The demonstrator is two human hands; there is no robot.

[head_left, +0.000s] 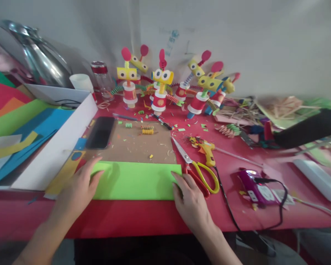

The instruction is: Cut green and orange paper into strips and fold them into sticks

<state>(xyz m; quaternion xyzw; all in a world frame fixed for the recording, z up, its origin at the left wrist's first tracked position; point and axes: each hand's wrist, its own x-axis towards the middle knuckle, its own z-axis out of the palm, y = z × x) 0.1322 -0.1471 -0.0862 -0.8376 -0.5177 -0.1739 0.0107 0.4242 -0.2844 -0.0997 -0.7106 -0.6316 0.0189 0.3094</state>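
Note:
A bright green sheet of craft paper [138,182] lies flat along the front of a brown cardboard mat [132,143]. My left hand [81,186] grips its left end, thumb resting on top. At the right end, my right hand [191,202] holds the edge between thumb and curled fingers. Just beyond that hand lie scissors [206,177] with yellow and red handles, blades pointing away. Small coiled paper springs [147,130] and scraps sit on the mat. A dark phone [100,132] rests at the mat's left.
Paper-cup figures [160,97] stand along the wall. At left is a white box [55,141] of coloured paper, with a metal jug [44,55] behind. A yellow glue gun [208,152], its black cord and a purple device [257,189] occupy the right side.

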